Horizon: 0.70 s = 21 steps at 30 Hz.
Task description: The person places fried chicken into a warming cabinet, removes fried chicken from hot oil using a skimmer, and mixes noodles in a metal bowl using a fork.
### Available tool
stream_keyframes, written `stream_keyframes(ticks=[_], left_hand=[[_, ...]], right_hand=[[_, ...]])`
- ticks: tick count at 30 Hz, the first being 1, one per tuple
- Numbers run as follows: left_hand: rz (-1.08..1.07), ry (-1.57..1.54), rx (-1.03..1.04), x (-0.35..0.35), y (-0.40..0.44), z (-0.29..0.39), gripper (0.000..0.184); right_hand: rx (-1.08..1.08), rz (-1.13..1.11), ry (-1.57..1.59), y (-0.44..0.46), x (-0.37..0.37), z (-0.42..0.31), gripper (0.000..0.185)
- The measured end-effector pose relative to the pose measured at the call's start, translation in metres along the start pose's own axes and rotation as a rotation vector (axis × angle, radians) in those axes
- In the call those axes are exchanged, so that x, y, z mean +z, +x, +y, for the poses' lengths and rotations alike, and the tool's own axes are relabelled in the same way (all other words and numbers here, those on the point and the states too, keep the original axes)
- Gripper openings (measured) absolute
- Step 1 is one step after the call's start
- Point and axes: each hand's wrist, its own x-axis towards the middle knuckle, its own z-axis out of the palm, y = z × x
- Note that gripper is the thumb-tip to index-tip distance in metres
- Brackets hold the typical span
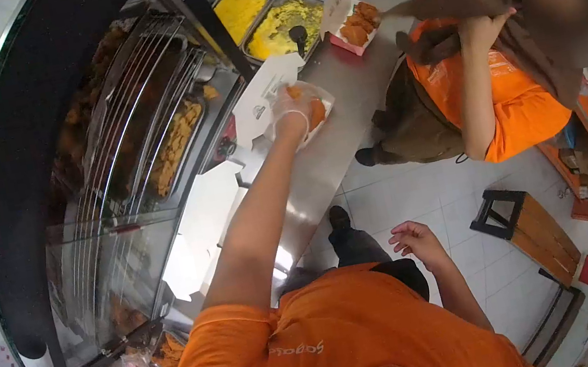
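My left hand (289,112), in a clear plastic glove, reaches into an open white food box (327,101). Its fingers close around a small piece of fried food (294,93); a larger fried piece (316,113) lies beside the hand. The box's printed lid (265,102) stands open on the left. My right hand (412,237) hangs over the floor near my body, fingers apart and slightly curled, holding nothing. Open white boxes (196,232) sit on the counter under my left forearm.
A glass display case (120,135) with racks borders the metal counter (338,144). Beyond are trays of yellow food (282,24) and another filled box (356,35). A co-worker in orange (507,99) stands at the right, both hands raised. A wooden stool (534,231) stands behind.
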Motion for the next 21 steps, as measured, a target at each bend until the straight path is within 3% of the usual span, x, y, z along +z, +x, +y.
stream_keyframes(ticks=[5, 10, 21], left_hand=[[0.065, 0.076, -0.211, -0.006, -0.005, 0.030, 0.064], [0.093, 0.069, -0.342, 0.010, 0.005, 0.017, 0.068], [0.192, 0.366, 0.001, -0.041, -0.026, -0.011, 0.051]], right_hand=[[0.022, -0.021, 0.007, 0.009, -0.005, -0.020, 0.019], [0.020, -0.093, 0.011, 0.035, -0.006, -0.023, 0.019], [0.015, -0.135, -0.114, 0.050, -0.002, -0.041, 0.019]])
